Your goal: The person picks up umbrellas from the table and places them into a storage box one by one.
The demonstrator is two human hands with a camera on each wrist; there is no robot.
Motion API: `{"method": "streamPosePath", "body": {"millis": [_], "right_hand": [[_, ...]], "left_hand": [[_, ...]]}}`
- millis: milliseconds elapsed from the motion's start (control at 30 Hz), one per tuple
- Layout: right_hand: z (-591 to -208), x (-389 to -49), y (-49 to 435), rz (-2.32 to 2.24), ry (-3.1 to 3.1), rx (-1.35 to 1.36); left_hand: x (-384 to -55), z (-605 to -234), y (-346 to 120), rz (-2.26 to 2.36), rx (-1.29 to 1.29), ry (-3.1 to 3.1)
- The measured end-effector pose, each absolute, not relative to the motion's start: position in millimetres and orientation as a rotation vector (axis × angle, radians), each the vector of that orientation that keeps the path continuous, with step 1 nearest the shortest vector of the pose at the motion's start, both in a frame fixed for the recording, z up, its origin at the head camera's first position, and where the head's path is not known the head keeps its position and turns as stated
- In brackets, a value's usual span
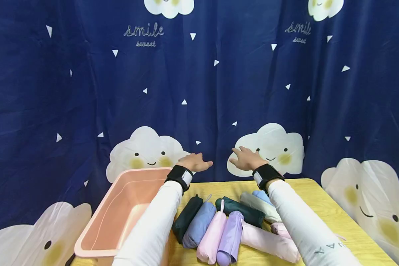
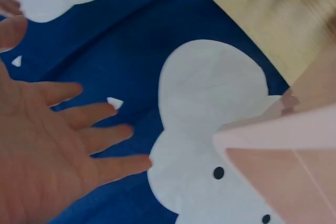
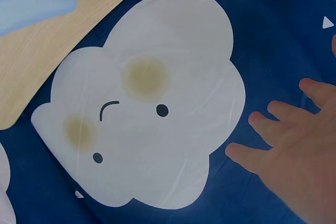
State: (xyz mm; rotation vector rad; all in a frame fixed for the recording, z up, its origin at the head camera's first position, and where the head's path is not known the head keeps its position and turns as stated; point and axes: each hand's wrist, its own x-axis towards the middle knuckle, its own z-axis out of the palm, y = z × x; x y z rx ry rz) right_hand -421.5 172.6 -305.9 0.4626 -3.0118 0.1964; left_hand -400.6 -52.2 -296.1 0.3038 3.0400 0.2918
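My left hand is raised in the air near the back edge of the table, fingers spread and holding nothing. In the left wrist view its palm and straight fingers show against the curtain. Level with it, my right hand is also held up, fingers apart, nothing in it. Below them lie several folded umbrellas: a black one, a grey-blue one, a pink one, a purple one and a dark green one. Pale pink and whitish ones lie to the right, partly behind my right sleeve.
A pink plastic tub stands at the left, partly covered by my left sleeve. A light blue umbrella lies near the table's back edge. Behind the wooden table hangs a dark blue curtain with smiling clouds.
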Motion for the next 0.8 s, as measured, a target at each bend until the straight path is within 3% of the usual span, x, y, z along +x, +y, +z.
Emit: {"method": "streamPosePath", "body": {"millis": [433,800], "right_hand": [[-340.1,-390.9,165.6,0.157,-2.897,0.842],[-371.4,-341.6,160.5,0.237,-2.905,1.069]], "left_hand": [[-360.4,-260.9,-82.2,0.342,0.651,2.835],[-307.9,-234.4,-154.8,0.491,0.879,2.958]]}}
